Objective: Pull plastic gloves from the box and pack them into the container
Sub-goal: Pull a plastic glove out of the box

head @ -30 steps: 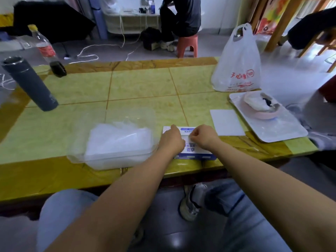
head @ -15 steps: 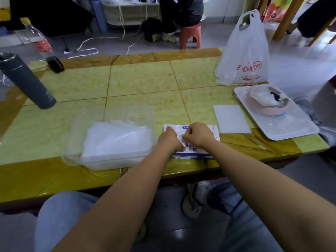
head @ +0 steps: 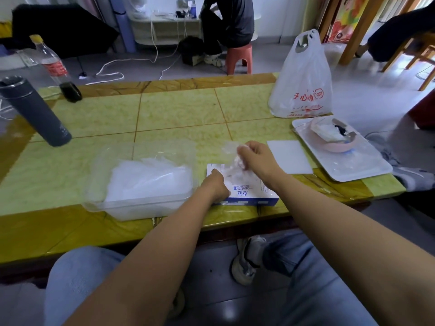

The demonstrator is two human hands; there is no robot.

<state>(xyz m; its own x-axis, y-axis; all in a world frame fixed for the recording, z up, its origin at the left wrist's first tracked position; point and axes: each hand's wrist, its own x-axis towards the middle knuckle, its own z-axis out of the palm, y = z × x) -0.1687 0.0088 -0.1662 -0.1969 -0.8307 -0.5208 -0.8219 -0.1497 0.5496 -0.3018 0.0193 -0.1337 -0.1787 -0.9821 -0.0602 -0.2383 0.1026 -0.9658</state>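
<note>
The glove (head: 229, 158), a thin clear film, is partly out of the box (head: 249, 195). Its lower end trails into the opening on the box top, and the rest rises above it, leaning toward the desk's far edge. The right grip (head: 255, 158) pinches it near the upper end, fingers and thumb closed on bunched plastic with no gap showing. It hangs just above the far side of the box.

The left grip (head: 214, 186) sits on the box's left end with fingers curled, holding the box down on the desk. The box lies along the desk's near edge, its long side parallel to that edge.

The container (head: 131, 208), a clear tub, stands just left of the box, also along the near edge. A white stack of gloves (head: 150, 177) already lies inside it.

The container therefore lies to the left of the right grip, with the left grip and the box's left end between them. The left grip is the nearer one, but the glove is in the right. By my judgement the glove must first come clear of the opening, then cross leftward over the left grip.

Just right of the box lies a white card (head: 289, 157). Beyond that, at the right edge, is a tray (head: 367, 165).
</note>
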